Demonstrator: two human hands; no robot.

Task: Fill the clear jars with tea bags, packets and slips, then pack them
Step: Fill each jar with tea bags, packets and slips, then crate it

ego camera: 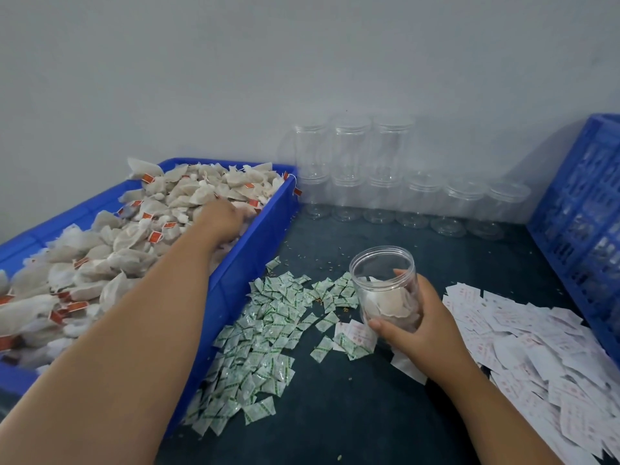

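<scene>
Clear jar (382,280) gripped in my right hand (421,318), fingers wrapped round far side, thumb across near side. Left hand (223,218) lay far left in blue tray (241,273), fingers buried among tea bags (134,236); I could not tell its grip. Packets (268,317) lay just left of jar, slips (536,347) right.
</scene>
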